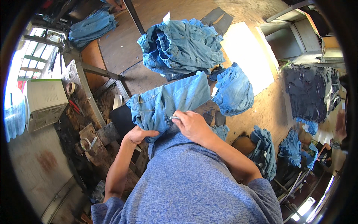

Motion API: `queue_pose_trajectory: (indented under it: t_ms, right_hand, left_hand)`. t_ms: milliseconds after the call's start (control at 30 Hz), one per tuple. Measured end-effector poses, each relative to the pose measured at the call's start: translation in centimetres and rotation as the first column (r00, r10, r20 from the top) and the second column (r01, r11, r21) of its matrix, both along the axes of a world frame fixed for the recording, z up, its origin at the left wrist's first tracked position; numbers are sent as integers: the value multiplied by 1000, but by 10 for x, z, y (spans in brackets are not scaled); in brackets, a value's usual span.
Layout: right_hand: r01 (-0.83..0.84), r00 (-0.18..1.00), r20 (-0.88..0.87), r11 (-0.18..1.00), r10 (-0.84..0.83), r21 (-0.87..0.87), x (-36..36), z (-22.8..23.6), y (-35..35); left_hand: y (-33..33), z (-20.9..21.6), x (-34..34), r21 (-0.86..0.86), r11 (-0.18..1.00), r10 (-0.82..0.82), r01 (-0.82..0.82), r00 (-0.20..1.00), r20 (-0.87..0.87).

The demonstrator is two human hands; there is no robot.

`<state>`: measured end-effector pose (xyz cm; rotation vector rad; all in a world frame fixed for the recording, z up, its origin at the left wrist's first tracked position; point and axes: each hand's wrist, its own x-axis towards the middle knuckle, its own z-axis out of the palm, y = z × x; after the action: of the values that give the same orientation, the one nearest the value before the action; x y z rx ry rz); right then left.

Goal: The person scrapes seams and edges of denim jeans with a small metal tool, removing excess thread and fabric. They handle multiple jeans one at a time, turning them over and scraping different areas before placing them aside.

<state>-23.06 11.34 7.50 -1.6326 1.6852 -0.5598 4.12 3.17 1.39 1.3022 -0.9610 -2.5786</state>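
Big denim stack (182, 48) is the landmark. Denim garment (167, 99) lies just nearer the wearer than the stack, bunched at the wearer's end, flatter toward the right. Left hand (138, 135), on the stack's near side and leftward, clasps the garment's near-left edge: thumb over the cloth, other fingers mostly hidden, so their exact curl can't be told. Right hand (192, 127), straight nearer the wearer from the stack, has fingers curled closed, thumb and index pinching a small silvery tool (174, 118) over the garment; exact tool type unclear. Denim bundle (233, 91) sits near-right of the stack; dark cloth pile (305, 89) well to its right. Left of the stack: tape roll (70, 87), red-handled tool (74, 107), off-white box-shaped appliance (46, 99). Folded denim (93, 26) far left of the stack, slightly beyond.
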Motion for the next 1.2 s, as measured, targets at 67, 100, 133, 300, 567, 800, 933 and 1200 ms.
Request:
queue_pose_trajectory:
  t_ms: [67, 100, 133, 300, 567, 800, 933, 1200]
  right_hand:
    - [-54, 992, -119, 998, 51, -18, 7, 5, 1]
    - [-31, 982, -188, 999, 22, -42, 7, 6, 0]
    - [-22, 967, -253, 999, 10, -44, 7, 6, 0]
    - [-71, 970, -241, 982, 28, -172, -3, 1, -2]
    - [-304, 931, -308, 886, 197, -351, -15, -14, -11]
    - [-394, 880, -427, 821, 208, -412, -34, -27, -26]
    - [-204, 940, -320, 950, 122, -237, -58, -54, -39]
    - [672, 690, 187, 715, -699, 191, -120, -118, -46]
  left_hand:
    - [-2, 0, 0, -17, 1000, -9, 8, 999, -43]
    - [-2, 0, 0, -5, 1000, -7, 7, 999, -40]
    - [-2, 1, 0, -9, 1000, -5, 5, 999, -52]
    - [-2, 1, -2, 25, 1000, 16, -14, 997, -82]
    - [-4, -4, -2, 99, 995, 42, -28, 989, -139]
    - [-5, -3, -7, 149, 983, 124, -105, 985, -121]
    - [-16, -2, -24, 123, 988, 99, -96, 995, -18]
    - [-22, -22, -100, 351, 764, 571, -541, 820, 19]
